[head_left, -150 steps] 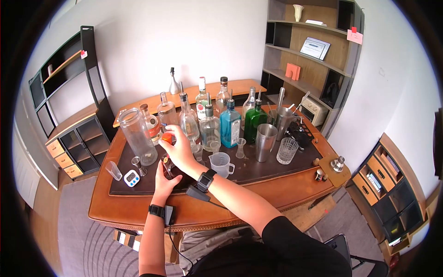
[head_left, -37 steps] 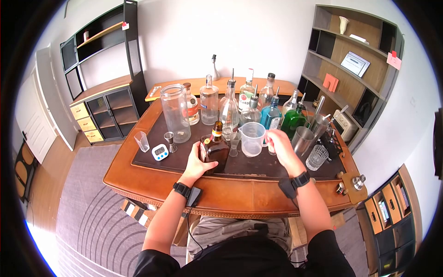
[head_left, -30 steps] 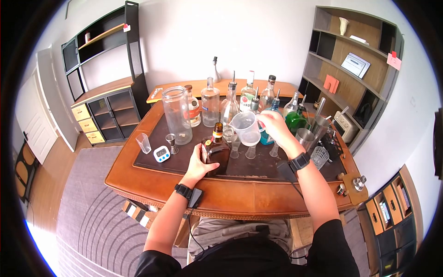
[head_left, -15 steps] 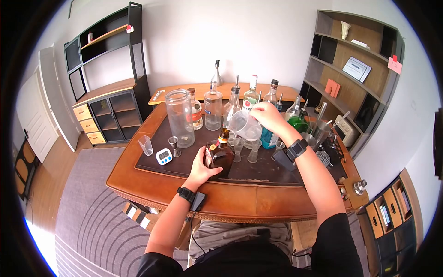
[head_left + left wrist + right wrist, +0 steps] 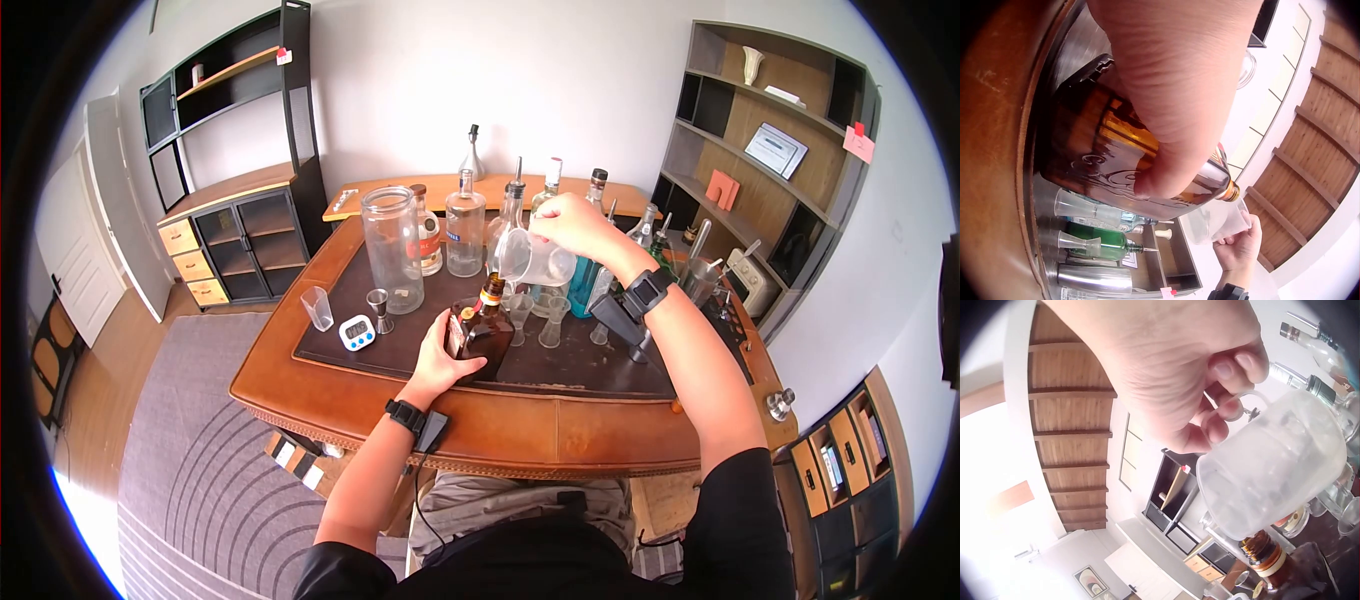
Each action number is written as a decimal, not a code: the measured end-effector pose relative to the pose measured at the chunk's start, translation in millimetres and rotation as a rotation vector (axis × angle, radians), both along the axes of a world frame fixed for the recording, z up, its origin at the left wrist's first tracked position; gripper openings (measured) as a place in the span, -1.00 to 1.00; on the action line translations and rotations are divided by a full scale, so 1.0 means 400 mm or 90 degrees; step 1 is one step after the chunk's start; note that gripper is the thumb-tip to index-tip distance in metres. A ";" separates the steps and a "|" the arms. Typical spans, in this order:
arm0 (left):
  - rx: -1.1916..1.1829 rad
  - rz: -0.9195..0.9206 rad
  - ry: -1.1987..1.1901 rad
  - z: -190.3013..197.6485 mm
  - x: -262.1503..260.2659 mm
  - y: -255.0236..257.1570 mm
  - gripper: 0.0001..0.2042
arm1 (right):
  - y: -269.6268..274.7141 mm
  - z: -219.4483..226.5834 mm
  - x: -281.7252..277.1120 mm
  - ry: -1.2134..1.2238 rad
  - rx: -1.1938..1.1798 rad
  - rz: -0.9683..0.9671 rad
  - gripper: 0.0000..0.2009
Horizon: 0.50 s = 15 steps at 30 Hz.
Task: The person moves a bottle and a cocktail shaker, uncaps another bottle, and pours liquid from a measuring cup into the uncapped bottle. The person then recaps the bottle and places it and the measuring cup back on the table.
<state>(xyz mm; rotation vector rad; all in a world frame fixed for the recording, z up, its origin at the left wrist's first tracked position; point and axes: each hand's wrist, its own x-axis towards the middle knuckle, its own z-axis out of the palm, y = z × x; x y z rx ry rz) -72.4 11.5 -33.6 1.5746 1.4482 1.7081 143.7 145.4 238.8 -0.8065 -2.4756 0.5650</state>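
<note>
My left hand (image 5: 440, 362) grips a brown glass bottle (image 5: 490, 340) around its body, its thumb across the embossed side in the left wrist view. The bottle stands on the dark desk inlay, leaning slightly, its neck (image 5: 1263, 553) uncapped. With my right hand (image 5: 580, 225) I pinch the handle of a clear plastic measuring jug (image 5: 1279, 462). Raised off the desk, the jug is tipped sideways, with its rim right at the bottle's mouth. In the left wrist view the jug (image 5: 1216, 222) overlaps the end of the neck. I cannot tell whether liquid is flowing.
Left of the bottle stand a tall glass jar (image 5: 393, 255), a steel jigger (image 5: 380, 312), a white timer (image 5: 357, 333) and a clear cup (image 5: 318, 308). Several bottles with pourers line the back. Small clear measures (image 5: 553, 325) stand close to the bottle's right.
Earlier, my right hand was at the bottle with an orange-red cap and the jug stood on the desk. It has since lifted the jug, carried it left and tipped it over the neck.
</note>
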 end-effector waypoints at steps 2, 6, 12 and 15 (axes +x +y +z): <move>-0.006 0.009 0.014 0.007 0.002 -0.004 0.12 | -0.003 0.003 -0.009 -0.003 0.008 -0.004 -0.74; -0.006 0.018 0.021 0.019 0.008 -0.012 0.11 | 0.002 0.007 -0.025 0.014 0.034 0.006 -0.68; -0.012 0.027 0.045 0.037 0.013 -0.022 0.09 | 0.010 0.016 -0.039 -0.017 0.029 0.016 -0.67; -0.008 0.031 0.048 0.032 0.011 -0.019 0.08 | -0.003 0.031 -0.041 -0.042 0.037 0.014 -0.67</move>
